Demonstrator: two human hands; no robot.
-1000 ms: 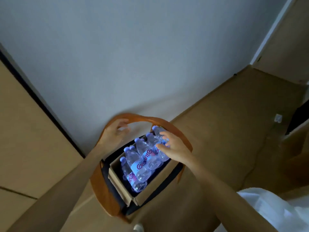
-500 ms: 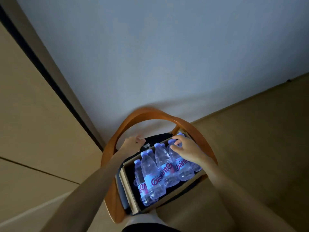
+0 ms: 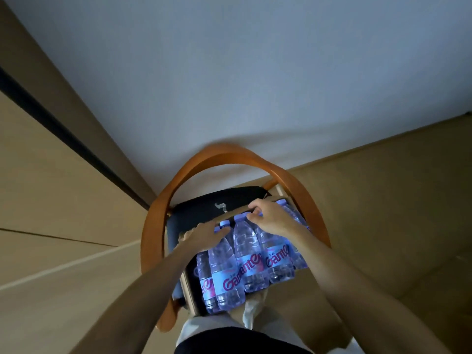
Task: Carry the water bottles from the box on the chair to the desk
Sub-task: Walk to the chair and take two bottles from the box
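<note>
Several clear water bottles (image 3: 228, 273) with blue-and-pink labels lie side by side in a cardboard box (image 3: 190, 295) on the black seat (image 3: 204, 208) of a chair. My left hand (image 3: 204, 236) lies palm down over the necks of the leftmost bottles, fingers stretched out. My right hand (image 3: 273, 217) sits over the cap ends of the right-hand bottles at the box's far edge. Its fingers and thumb curl together there, and what they pinch is hidden.
The chair's curved orange wooden backrest (image 3: 158, 221) arches around the box on both sides and behind. A pale wall (image 3: 229, 72) stands right behind the chair. Light wooden panels (image 3: 51, 175) lie to the left, brown floor (image 3: 383, 200) to the right. My legs (image 3: 229, 333) touch the seat's front.
I have come closer and now stand over the box. My left hand left the chair back and came down onto the bottles. My right hand stayed at the bottle tops.
</note>
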